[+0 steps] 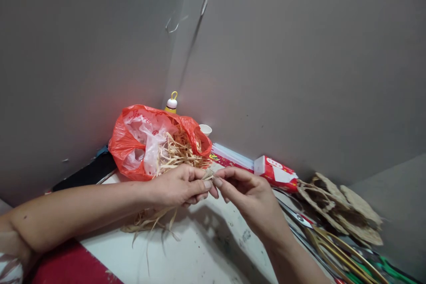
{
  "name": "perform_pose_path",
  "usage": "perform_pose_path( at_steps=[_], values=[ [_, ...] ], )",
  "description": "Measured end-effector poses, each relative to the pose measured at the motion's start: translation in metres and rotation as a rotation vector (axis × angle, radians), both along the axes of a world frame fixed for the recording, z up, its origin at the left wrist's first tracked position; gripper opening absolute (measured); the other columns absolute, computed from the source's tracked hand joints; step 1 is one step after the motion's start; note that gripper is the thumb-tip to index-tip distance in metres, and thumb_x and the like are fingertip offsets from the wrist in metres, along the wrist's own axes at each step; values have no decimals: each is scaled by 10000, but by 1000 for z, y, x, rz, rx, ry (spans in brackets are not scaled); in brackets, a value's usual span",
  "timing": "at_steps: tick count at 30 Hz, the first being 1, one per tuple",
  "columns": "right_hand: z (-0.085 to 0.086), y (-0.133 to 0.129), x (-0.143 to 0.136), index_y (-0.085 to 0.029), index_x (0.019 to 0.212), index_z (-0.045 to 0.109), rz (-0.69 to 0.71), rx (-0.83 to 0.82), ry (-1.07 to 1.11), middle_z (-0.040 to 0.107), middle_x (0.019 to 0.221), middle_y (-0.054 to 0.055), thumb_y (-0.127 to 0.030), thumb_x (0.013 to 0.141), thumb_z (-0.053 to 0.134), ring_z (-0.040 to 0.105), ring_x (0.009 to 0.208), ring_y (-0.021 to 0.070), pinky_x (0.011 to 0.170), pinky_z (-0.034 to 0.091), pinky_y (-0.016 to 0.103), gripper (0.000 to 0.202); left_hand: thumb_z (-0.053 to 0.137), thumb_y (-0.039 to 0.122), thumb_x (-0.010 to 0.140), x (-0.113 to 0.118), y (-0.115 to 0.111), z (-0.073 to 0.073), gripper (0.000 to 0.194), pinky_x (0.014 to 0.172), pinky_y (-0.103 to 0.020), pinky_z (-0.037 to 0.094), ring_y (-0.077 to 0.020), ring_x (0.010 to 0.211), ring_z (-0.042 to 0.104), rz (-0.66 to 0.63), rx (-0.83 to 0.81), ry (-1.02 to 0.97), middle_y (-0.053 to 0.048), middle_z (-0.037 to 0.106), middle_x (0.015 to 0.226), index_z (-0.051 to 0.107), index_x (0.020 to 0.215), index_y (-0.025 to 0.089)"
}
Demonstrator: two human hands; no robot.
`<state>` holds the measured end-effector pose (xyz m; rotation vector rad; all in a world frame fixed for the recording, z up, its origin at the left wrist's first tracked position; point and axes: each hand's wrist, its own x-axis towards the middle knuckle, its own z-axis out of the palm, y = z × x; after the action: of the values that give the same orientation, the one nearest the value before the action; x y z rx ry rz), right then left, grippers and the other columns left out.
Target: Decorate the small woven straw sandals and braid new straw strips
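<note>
My left hand (186, 184) is closed round a small bundle of pale dried straw strips (208, 175), thumb on top. At the end of the bundle, my right hand (248, 188) pinches thumb and forefinger together; its fingertips partly hide what they grip. Long loose straw strips (156, 222) trail below my left wrist onto the white tabletop (199, 248). Just behind the hands lies an open red plastic bag (129, 142), with more straw strips (178, 151) spilling from its mouth and a thin whitish bag inside.
Behind the bag stand a bottle (171, 103) with a yellow loop and a white cup (205, 129). To the right are a red and white box (276, 171), brown fibrous sheets (342, 208) and several scissors (326, 248). Grey walls (299, 75) enclose the table.
</note>
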<state>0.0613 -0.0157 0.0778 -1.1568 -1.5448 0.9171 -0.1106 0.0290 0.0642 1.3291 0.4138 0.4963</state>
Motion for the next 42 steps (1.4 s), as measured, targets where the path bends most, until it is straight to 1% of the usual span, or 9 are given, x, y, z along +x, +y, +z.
perform_pose_path(
  at_steps=[5, 12, 15, 19, 25, 30, 34, 38, 42],
  values=[
    [-1, 1, 1, -174, 756, 660, 12, -64, 31, 615, 570, -8, -340, 724, 747, 525, 510, 112, 481, 424, 235, 190, 584, 509, 812, 0, -2, 1, 374, 419, -216, 181, -37, 429, 254, 31, 57, 80, 83, 377, 530, 549, 749, 142],
    [-6, 4, 8, -176, 758, 621, 7, -82, 56, 589, 575, -18, -353, 776, 701, 452, 502, 88, 457, 368, 207, 195, 509, 429, 860, 0, -1, 3, 309, 410, -225, 133, -33, 416, 233, -37, -88, -17, 65, 411, 595, 581, 816, 131],
    [-5, 5, 8, -190, 862, 636, 92, -147, 145, 598, 594, -24, -341, 773, 711, 485, 520, 92, 463, 381, 201, 191, 510, 440, 871, -1, 1, 3, 319, 412, -225, 123, -35, 419, 217, -80, -133, -21, 68, 382, 584, 577, 804, 135],
    [0, 6, 8, -195, 1050, 626, 202, -259, 232, 617, 618, -15, -324, 752, 734, 529, 544, 103, 443, 373, 189, 342, 524, 465, 868, -3, 1, 5, 334, 413, -222, 125, -38, 426, 202, -131, -144, 5, 75, 344, 571, 572, 787, 144],
    [-3, 6, 12, -203, 948, 645, 279, -338, 259, 646, 611, -14, -305, 735, 749, 520, 489, 82, 412, 349, 166, 258, 495, 461, 895, -7, -1, 6, 351, 417, -230, 142, -39, 430, 221, -221, -74, 43, 75, 323, 572, 568, 776, 140],
    [-6, 4, 12, -193, 844, 601, 321, -352, 264, 639, 585, -15, -310, 764, 730, 507, 453, 74, 397, 350, 158, 192, 557, 519, 837, -8, -1, 8, 386, 411, -228, 140, -38, 422, 221, -270, -102, 66, 81, 323, 551, 559, 746, 144],
    [-6, 6, 13, -177, 769, 592, 307, -315, 267, 629, 607, -11, -310, 782, 716, 488, 457, 63, 399, 377, 158, 183, 652, 509, 753, -5, -2, 11, 375, 396, -226, 128, -37, 405, 215, -126, -108, 105, 92, 338, 520, 558, 734, 147],
    [-6, 9, 14, -169, 770, 625, 296, -275, 274, 638, 670, 4, -297, 804, 697, 498, 472, 59, 406, 414, 165, 151, 590, 466, 809, -3, -3, 11, 325, 412, -219, 162, -49, 415, 243, 29, 65, 58, 95, 344, 487, 560, 743, 149],
    [-1, 7, 17, -200, 942, 653, 224, -147, 202, 617, 662, -5, -304, 841, 658, 539, 532, 82, 478, 474, 195, 145, 526, 428, 858, -4, -2, 9, 304, 430, -215, 160, -49, 416, 219, 110, 166, 52, 98, 314, 471, 576, 752, 147]
  ],
)
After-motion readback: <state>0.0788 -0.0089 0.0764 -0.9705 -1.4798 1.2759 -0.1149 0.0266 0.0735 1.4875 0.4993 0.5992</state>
